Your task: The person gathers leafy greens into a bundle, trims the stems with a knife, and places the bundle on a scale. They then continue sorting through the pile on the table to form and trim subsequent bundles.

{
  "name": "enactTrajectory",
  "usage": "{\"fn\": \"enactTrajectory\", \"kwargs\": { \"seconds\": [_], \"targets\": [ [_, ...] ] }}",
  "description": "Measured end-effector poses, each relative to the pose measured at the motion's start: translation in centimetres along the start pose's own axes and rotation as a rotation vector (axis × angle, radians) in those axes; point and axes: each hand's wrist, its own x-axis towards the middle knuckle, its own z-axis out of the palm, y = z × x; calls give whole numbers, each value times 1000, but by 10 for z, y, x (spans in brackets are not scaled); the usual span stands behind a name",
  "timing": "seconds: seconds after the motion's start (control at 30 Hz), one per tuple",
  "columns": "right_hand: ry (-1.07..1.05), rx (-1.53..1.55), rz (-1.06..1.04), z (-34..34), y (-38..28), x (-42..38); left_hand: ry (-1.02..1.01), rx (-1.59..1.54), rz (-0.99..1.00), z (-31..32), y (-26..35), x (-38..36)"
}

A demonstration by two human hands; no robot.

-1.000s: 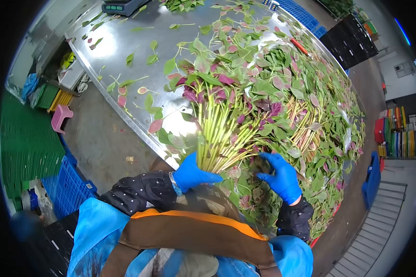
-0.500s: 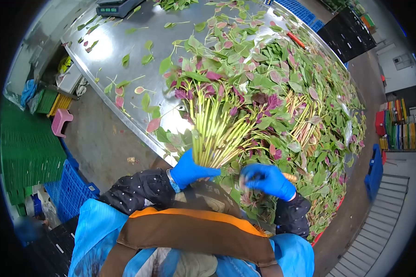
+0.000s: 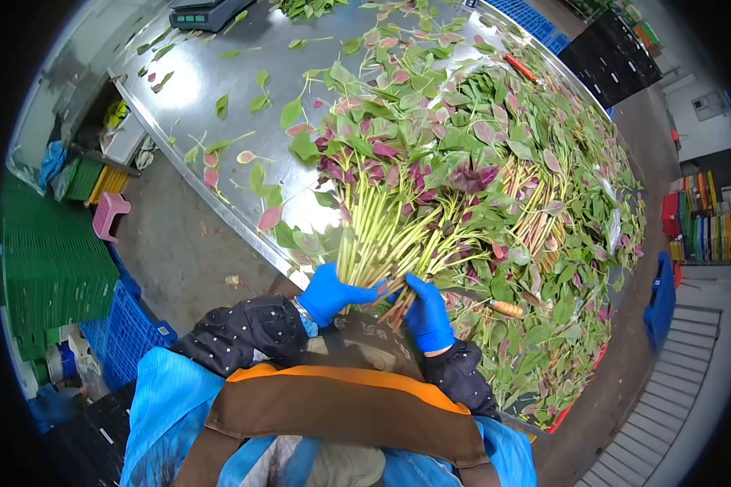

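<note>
Blue gloves cover both hands. My left hand [image 3: 326, 297] is closed around the lower stems of a large bunch of amaranth greens [image 3: 374, 223], with its green and purple leaves fanned out away from me. At the cut ends on the right side of the bunch, my right hand [image 3: 429, 315] grips several stems between thumb and fingers. Just right of that hand, a wooden handle [image 3: 506, 308] lies among loose leaves; whatever it belongs to is mostly hidden. Another group of stems [image 3: 536, 207] rests on the leaf pile to the right.
Loose leaves spread over the metal table [image 3: 211, 69]. A scale [image 3: 205, 15] stands at its far left, and a red-handled object [image 3: 520, 68] lies at the far right. Green crates [image 3: 53, 268], a blue crate [image 3: 130, 333] and a pink stool [image 3: 109, 215] are on the left floor.
My right hand has moved left from above the loose leaves to the stem ends and closed on them. The bunch has spread to the right; the wooden handle is now more exposed.
</note>
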Motion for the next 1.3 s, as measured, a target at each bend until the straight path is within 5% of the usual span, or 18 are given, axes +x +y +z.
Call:
{"fn": "enactTrajectory", "kwargs": {
  "seconds": [0.07,0.2,0.33,0.43,0.63,0.7,0.77,0.93,1.0,1.03,1.1,1.13,1.17,1.2,1.23,1.27,1.3],
  "targets": [
    [-98,-195,113,1,-4,-5,-4,48,43,-1,-10,3],
    [-2,182,69,16,-10,-8,16,-65,-2,-1,-6,2],
    [-252,230,104,1,-25,-15,-56,-145,-174,-4,7,0],
    [-74,-109,179,13,-38,-15,-98,-155,-130,1,5,-3],
    [-54,66,28,22,-35,-13,-70,-66,-58,3,5,-3],
    [-156,-319,268,14,-41,-10,-70,91,-78,2,7,-2],
    [-67,-135,-45,24,-12,-3,-74,61,-72,2,-7,1],
    [-108,-18,115,24,-33,-19,-22,-191,3,7,11,-4],
    [-50,-84,170,11,-38,-20,-28,-65,-119,2,26,-7],
    [-199,-28,193,16,-55,-27,-32,-2,-173,-2,40,-8],
    [-28,-336,31,9,-131,-54,-63,56,-115,-23,88,-8],
    [-23,-436,-161,10,-175,-72,-247,233,2,-50,124,-1],
    [3,-540,-353,11,-219,-89,-190,200,-18,-73,153,5],
    [48,-1136,-218,-31,-232,-58,-97,637,-218,-90,183,18],
    [103,-1734,-80,-71,-253,-28,249,1009,-179,-96,199,16],
    [106,-1546,-28,-55,-274,-47,234,1192,-153,-107,231,18],
    [91,-1359,31,-41,-292,-64,32,958,-261,-110,269,10]
  ]
}}
